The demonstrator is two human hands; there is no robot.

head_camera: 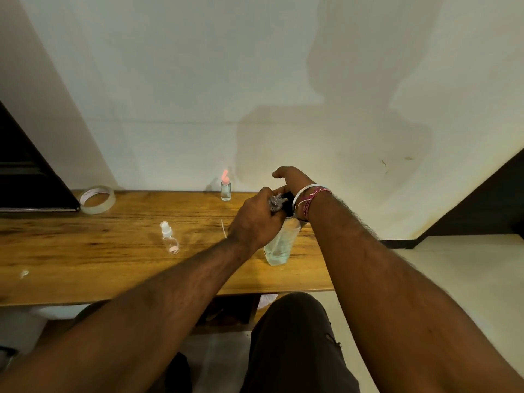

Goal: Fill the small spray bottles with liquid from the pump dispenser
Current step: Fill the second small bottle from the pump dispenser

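Wooden table (pixel 85 268), hands on dispenser (pixel 279 245)

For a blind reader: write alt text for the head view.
Both hands, left hand and right hand, work at the top of a clear pump dispenser on a wooden table. Two small spray bottles and a tape roll stand nearby.

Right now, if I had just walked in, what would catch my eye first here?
Probably the two hands meeting over the clear pump dispenser standing near the right end of the wooden table: the left hand curls round something small at its top, the right hand reaching over from behind. Next, the pink-capped bottle by the wall, and the small spray bottle left of the hands.
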